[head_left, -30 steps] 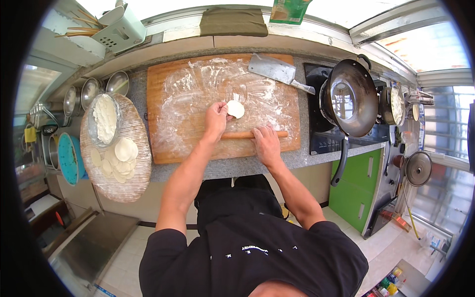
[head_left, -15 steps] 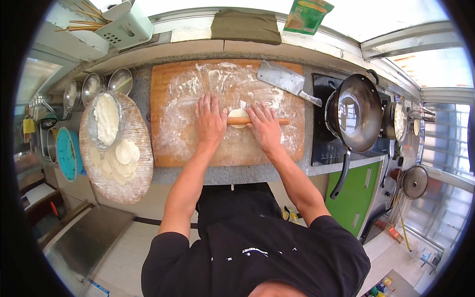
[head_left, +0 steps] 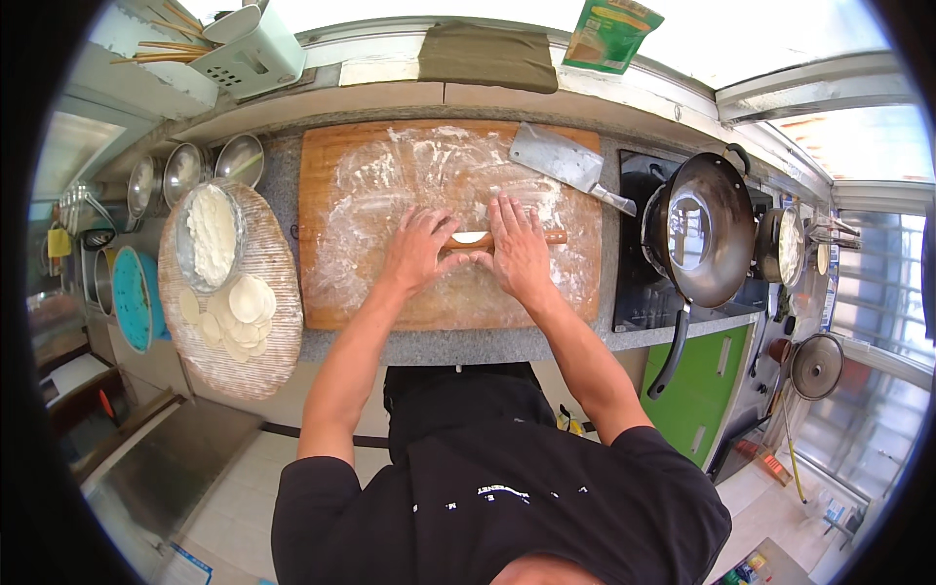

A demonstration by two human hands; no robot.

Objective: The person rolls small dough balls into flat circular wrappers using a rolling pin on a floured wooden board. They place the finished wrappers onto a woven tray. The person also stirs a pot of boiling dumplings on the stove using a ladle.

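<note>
A wooden rolling pin (head_left: 555,237) lies across the floured wooden board (head_left: 361,302). A small round of white dough (head_left: 470,237) shows at the pin, partly hidden by it and by my hands. My right hand (head_left: 519,255) rests flat over the pin, fingers stretched toward the far side and thumb pointing left. At the pin's left end, my left hand (head_left: 417,252) is beside the dough, with fingers slightly bent and thumb spread apart from them. Whether its fingertips touch the dough, I cannot tell. A cleaver (head_left: 556,158) lies at the board's far right corner.
Left of the board, a round woven tray (head_left: 200,366) carries a bowl of white filling (head_left: 210,234) and several flat dough rounds (head_left: 249,300). A wok (head_left: 717,263) stands on the black cooktop to the right, its handle jutting toward me. Metal bowls (head_left: 239,159) stand at far left.
My left hand has bent its fingers and spread its thumb near the dough. The right hand has shifted slightly left along the pin, and less of the dough round shows.
</note>
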